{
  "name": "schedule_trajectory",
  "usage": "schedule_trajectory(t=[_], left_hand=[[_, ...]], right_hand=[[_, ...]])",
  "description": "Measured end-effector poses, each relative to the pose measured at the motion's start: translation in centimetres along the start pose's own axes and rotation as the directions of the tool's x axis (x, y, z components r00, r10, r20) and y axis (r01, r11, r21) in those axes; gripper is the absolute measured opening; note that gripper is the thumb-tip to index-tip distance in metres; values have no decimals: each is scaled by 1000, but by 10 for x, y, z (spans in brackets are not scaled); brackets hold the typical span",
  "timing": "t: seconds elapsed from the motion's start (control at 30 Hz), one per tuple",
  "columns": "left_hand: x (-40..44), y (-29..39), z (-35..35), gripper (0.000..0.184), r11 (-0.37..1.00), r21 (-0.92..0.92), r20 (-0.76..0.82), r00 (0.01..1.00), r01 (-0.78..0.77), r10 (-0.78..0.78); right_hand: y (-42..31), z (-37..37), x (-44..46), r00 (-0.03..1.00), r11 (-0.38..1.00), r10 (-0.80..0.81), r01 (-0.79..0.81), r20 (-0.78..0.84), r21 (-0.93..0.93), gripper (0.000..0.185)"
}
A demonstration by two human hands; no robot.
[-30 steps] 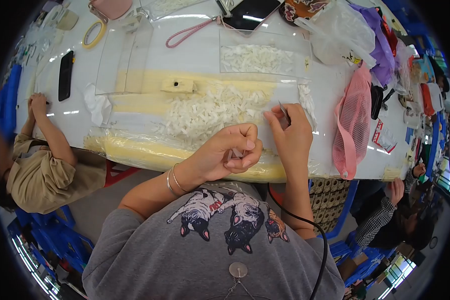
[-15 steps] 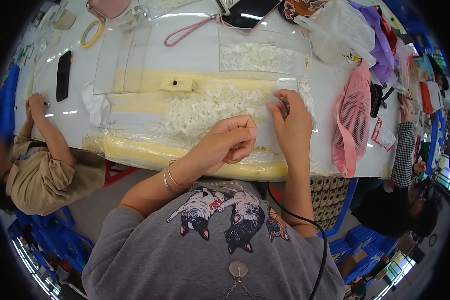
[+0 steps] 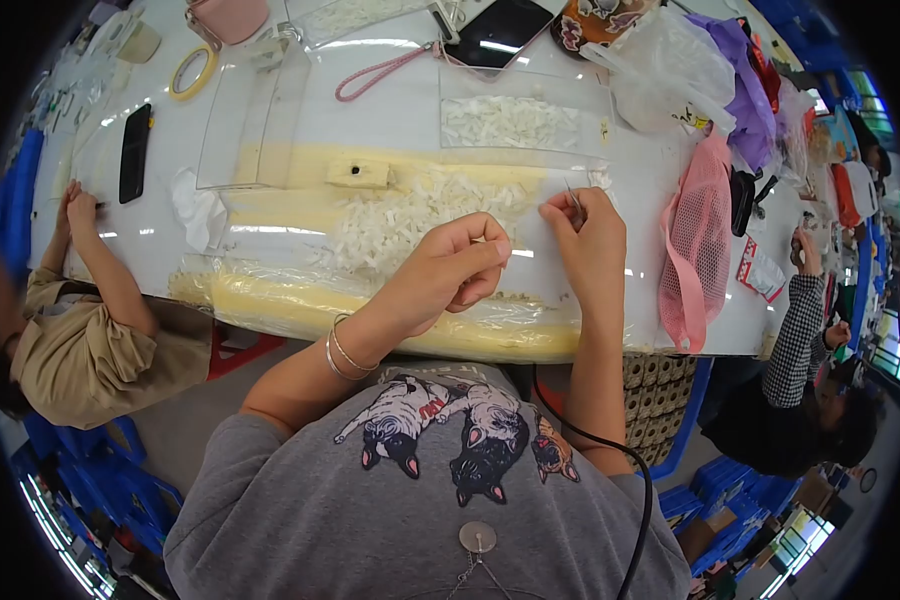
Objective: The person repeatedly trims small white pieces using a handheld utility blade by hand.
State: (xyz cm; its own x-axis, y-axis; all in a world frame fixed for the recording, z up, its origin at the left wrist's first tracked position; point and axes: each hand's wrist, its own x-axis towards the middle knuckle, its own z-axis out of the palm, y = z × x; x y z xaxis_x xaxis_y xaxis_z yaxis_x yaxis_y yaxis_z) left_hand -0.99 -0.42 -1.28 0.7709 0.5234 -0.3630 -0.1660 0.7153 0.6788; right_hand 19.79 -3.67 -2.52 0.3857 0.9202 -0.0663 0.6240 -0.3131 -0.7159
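My left hand (image 3: 460,268), with bracelets at the wrist, is curled above the front edge of the table, thumb and index finger pinched. Whatever is between them is too small or hidden to make out. My right hand (image 3: 592,235) is closed around slim metal tweezers (image 3: 573,194), whose pointed tip shows above the fingers. Just beyond my left hand, a loose heap of small white strips (image 3: 395,225) covers the table. Farther back, a clear tray (image 3: 592,100) holds more such strips. A small cream block with a dark hole (image 3: 358,172) stands behind the heap.
Left of the heap are a crumpled tissue (image 3: 200,210), a clear acrylic tray (image 3: 250,130), a black phone (image 3: 135,152) and a tape roll (image 3: 192,72). A pink mesh bag (image 3: 698,240) and plastic bag (image 3: 660,70) lie right. Co-workers sit at both sides.
My right hand has turned slightly, so the tweezers' tip now points up and away. My left hand stays pinched, shifted slightly left. The view has moved a little.
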Motion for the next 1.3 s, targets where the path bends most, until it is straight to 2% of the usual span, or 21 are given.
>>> schedule_trajectory(t=[0.17,0.27,0.37,0.47,0.57,0.67,0.77,0.87,0.93,0.97,1.0,1.17,1.3], left_hand=[[4,7,1,18,990,136,-21,999,-45,48],[7,5,3,19,843,528,-102,977,-106,187],[4,11,6,20,828,552,-33,991,-92,132],[3,15,10,20,852,514,4,994,-97,111],[0,20,16,22,701,695,5,975,-161,220],[1,17,14,21,652,734,11,964,-189,267],[2,15,12,20,731,668,-19,979,-139,204],[3,16,8,18,933,338,36,993,-120,115],[3,18,5,16,992,117,85,996,-51,41],[2,18,3,15,1000,5,115,993,-9,9],[2,19,3,15,999,-42,149,989,1,5],[2,21,2,16,975,-216,289,957,61,4],[2,22,5,16,960,-263,312,950,96,-9]], right_hand=[[5,-5,4,994,992,-100,97,33,82,14],[-14,-21,-9,975,969,-129,86,181,232,13],[-35,-35,-22,947,951,-183,103,263,293,13],[-43,-39,-29,931,942,-245,164,271,292,12],[-40,-33,-33,932,929,-258,168,254,329,12],[-42,-29,-36,948,936,-229,153,219,318,12],[-48,-25,-41,961,934,-204,134,185,330,13],[-44,-24,-45,971,860,-177,72,163,505,10],[-39,-29,-47,956,842,-282,209,75,497,19],[-35,-32,-48,942,828,-333,276,32,489,24],[-32,-32,-50,925,801,-379,310,33,512,38],[-34,-30,-60,898,817,-439,383,34,431,45],[-37,-27,-61,888,813,-461,417,11,407,47]])
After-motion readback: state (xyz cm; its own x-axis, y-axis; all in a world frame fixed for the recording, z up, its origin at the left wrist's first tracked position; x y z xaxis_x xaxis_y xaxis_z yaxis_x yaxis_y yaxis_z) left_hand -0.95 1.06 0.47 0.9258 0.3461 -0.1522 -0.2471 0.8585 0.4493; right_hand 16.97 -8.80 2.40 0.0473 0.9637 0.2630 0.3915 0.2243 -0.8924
